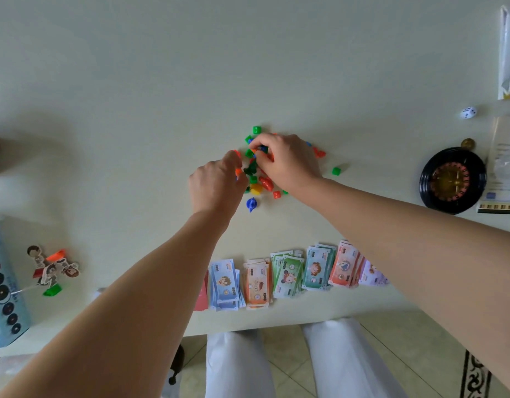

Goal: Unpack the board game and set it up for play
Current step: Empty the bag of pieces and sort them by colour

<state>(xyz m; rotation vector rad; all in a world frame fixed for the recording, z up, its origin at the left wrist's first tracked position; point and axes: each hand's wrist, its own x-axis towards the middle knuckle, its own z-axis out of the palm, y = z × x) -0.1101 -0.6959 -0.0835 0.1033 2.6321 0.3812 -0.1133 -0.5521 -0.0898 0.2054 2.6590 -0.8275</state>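
A heap of small plastic game pieces (pixel 256 179), green, red, orange, blue and yellow, lies mid-table. My left hand (pixel 216 185) is at the heap's left side, fingers curled round orange pieces. My right hand (pixel 285 162) reaches over the heap from the right and pinches small blue and orange pieces at its fingertips. A blue pawn (pixel 251 204) lies just below the heap and a loose green house (pixel 336 171) to its right. Stacks of play money (pixel 288 274) are lined up along the near table edge.
A black roulette wheel (pixel 452 180) sits at the right with a gold coin (pixel 467 143) behind it, a white die (pixel 468 112) and paper sheets (pixel 506 156) nearby. Cardboard character figures (pixel 54 268) with stands and a blue punch-out sheet (pixel 2 285) lie at the left.
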